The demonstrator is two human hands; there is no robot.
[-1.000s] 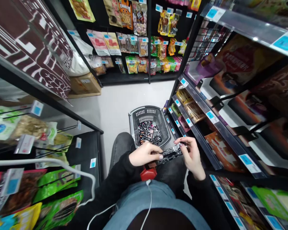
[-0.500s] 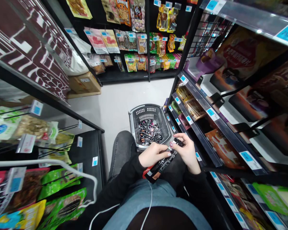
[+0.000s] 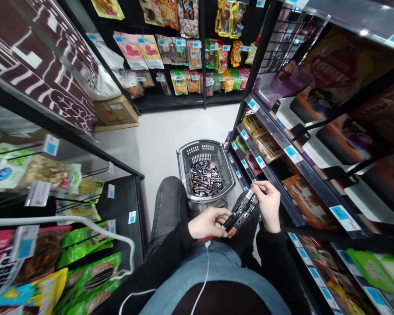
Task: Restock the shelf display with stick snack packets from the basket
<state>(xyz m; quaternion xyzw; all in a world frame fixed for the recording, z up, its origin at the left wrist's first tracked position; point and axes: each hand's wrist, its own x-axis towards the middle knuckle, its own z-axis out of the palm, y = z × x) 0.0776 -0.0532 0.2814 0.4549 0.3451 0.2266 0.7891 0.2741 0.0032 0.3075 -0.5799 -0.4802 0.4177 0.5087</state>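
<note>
A long, slim black packet (image 3: 242,212) with silver print and an orange-brown end is held slantwise above my lap. My left hand (image 3: 208,223) grips its lower end, the fingers closed round it. At the upper end my right hand (image 3: 268,204) pinches the packet between thumb and fingers. Just beyond my knees a dark grey shopping basket (image 3: 230,180) stands on the floor. Inside it lies a loose heap of small black stick packets (image 3: 206,179) with pink and orange marks. Whether the held packet is one piece or several together I cannot tell.
A shelf rack (image 3: 279,144) with boxes and price tags rises close on my right. To my left, bagged snacks (image 3: 49,173) hang on hooks, and a white cable (image 3: 95,227) loops past them. A cardboard box (image 3: 116,111) sits by the far rack.
The packet has moved up and slightly right and shows more of its silver side. My right hand has shifted right; my left hand now holds the packet's lower end.
</note>
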